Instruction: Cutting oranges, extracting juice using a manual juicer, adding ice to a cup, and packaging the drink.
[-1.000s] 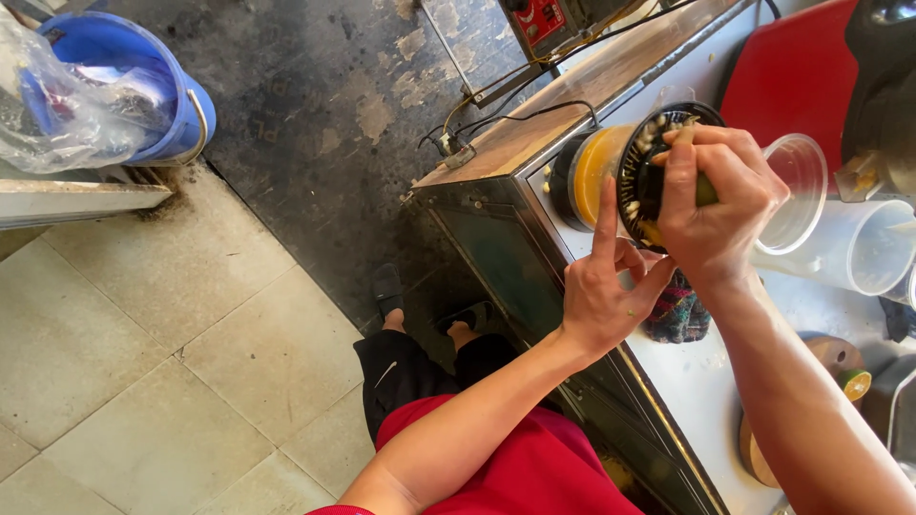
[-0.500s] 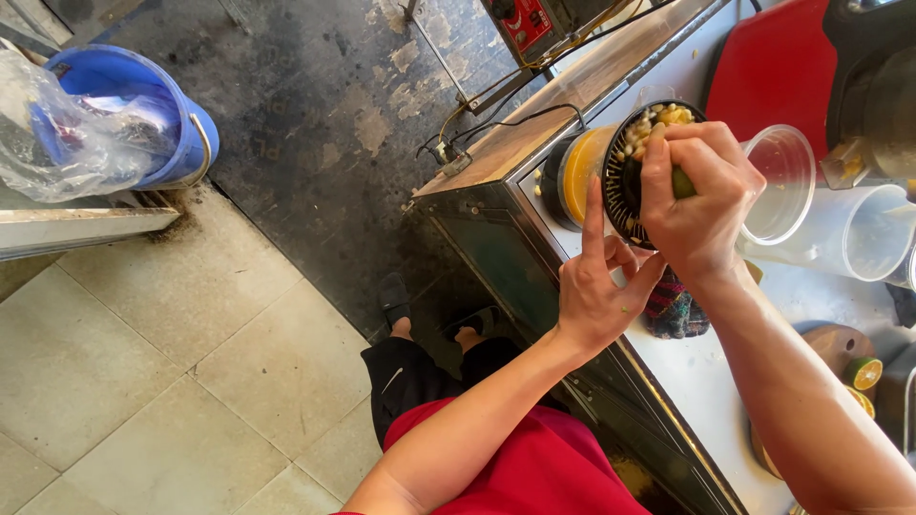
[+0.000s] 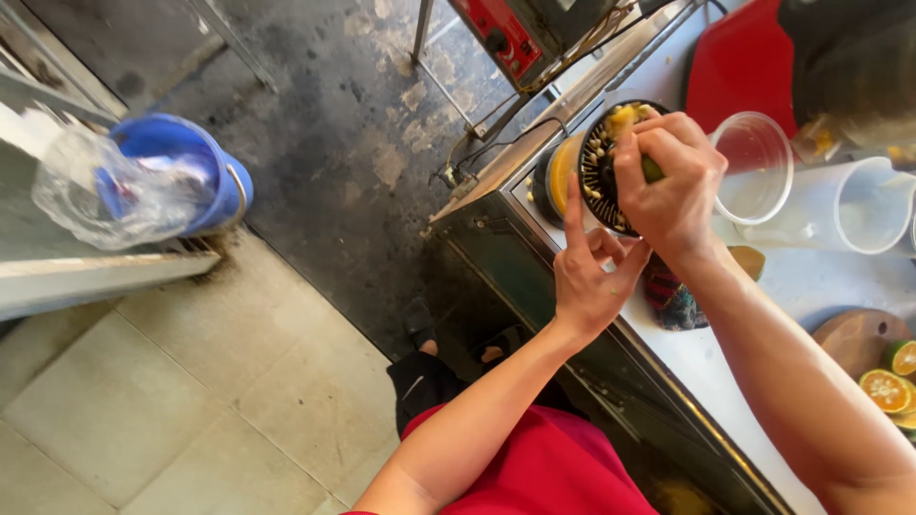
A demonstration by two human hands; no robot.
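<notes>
A black citrus juicer [image 3: 596, 167] with an orange base sits at the near edge of a steel counter [image 3: 706, 367]; seeds and pulp lie on its strainer. My right hand [image 3: 673, 186] presses a green citrus half [image 3: 652, 170] down onto the juicer's cone, fingers wrapped over the fruit. My left hand [image 3: 592, 272] steadies the juicer's side from below, index finger raised along the rim, other fingers curled.
Two clear plastic cups [image 3: 752, 167] [image 3: 873, 205] stand behind the juicer. A wooden board [image 3: 854, 339] holds cut orange-fleshed citrus halves [image 3: 887, 389]. A red machine [image 3: 506, 33] stands at the counter's end. A blue bucket [image 3: 191, 167] with a plastic bag stands on the floor.
My right hand has turned slightly on the fruit over the juicer. The left hand stays against the juicer's side.
</notes>
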